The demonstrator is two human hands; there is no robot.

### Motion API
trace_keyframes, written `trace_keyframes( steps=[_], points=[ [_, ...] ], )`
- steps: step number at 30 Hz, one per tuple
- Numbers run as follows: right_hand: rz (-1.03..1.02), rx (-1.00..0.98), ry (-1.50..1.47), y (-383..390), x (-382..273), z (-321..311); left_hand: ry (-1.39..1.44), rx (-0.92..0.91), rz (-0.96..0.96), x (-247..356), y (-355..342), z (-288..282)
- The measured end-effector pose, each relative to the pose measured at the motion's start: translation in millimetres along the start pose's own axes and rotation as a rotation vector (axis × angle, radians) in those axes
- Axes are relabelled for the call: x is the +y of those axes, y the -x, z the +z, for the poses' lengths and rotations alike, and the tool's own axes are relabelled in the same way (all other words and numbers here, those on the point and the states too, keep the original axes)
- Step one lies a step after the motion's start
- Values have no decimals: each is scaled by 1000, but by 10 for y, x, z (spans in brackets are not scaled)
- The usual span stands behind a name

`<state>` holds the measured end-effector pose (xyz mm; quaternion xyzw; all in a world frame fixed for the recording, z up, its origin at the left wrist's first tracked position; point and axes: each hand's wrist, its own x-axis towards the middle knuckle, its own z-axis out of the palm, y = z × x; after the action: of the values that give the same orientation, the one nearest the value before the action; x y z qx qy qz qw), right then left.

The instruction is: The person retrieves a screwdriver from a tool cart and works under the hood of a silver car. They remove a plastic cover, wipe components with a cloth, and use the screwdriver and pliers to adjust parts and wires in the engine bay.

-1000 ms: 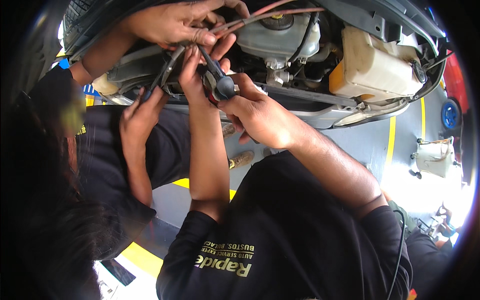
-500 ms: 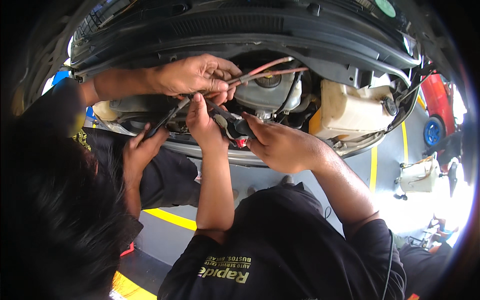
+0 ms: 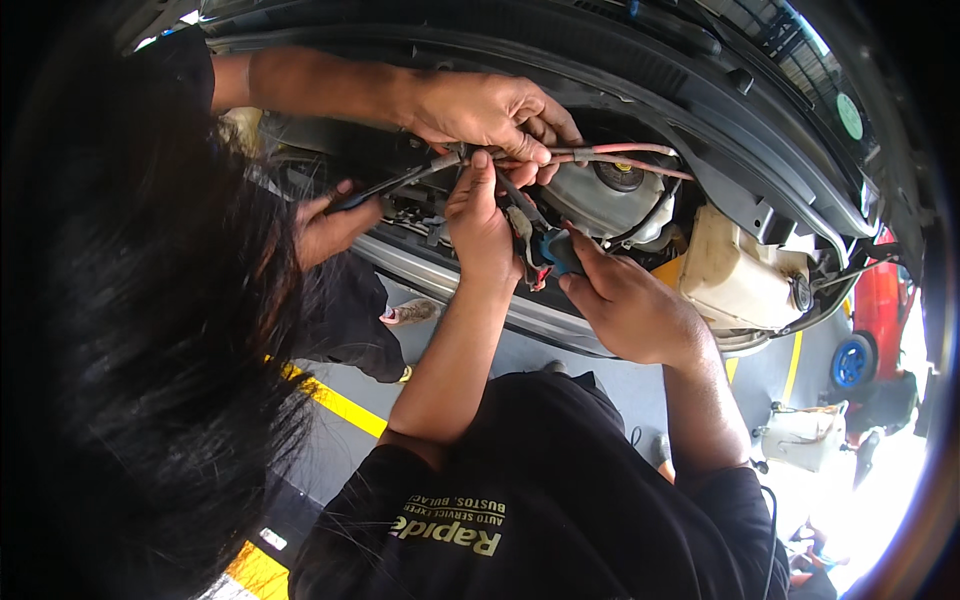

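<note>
My left hand [image 3: 485, 225] is closed, thumb up, round a dark wire bundle [image 3: 522, 200] over the engine bay. Close by on the right, my right hand [image 3: 640, 305] is closed on a blue-gripped tool [image 3: 562, 250]; its working end is hidden among the wires. Scraps of red and pale wire [image 3: 537, 272] hang between my hands. A co-worker's upper hand [image 3: 490, 110] pinches two red cables [image 3: 625, 160] that stretch to the right. The co-worker's lower hand [image 3: 340, 228] holds a dark-handled tool [image 3: 380, 187], which points toward the same bundle.
A round-capped reservoir [image 3: 600, 205] lies behind the cables. To its right stands a yellowed plastic tank [image 3: 735, 270]. The car's front edge [image 3: 450, 285] runs below our hands. The co-worker's head [image 3: 170, 330] fills the left. A red car [image 3: 880, 300] is beyond.
The view has shifted, so the hands and engine bay appear farther right. The co-worker's head covers more of the left side. Both my hands keep their grips.
</note>
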<state>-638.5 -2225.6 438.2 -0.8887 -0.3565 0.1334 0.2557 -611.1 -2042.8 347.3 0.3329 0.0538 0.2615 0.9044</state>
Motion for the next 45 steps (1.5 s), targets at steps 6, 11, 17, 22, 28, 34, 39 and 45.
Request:
trace_keyframes(
  steps=[6,11,17,22,28,34,39,45],
  points=[
    [46,-72,-86,-45,-18,-69,7,13,19,-1,-5,45],
    [155,-168,-330,-92,-60,-73,-14,0,-76,50,47,10],
    [213,-123,-470,4,-26,-69,-45,-71,-88,13,-19,260],
    [259,-42,-606,112,-5,-259,-30,-198,67,5,-110,447],
    [133,-7,-522,84,21,-258,68,-176,110,70,-82,500],
    [121,-22,-181,192,138,-318,-122,-104,65,80,-145,397],
    [277,44,-159,574,174,-593,-243,-78,54,68,-206,278],
    [-43,625,259,799,568,-1510,-245,-47,31,77,-242,231]
  ],
)
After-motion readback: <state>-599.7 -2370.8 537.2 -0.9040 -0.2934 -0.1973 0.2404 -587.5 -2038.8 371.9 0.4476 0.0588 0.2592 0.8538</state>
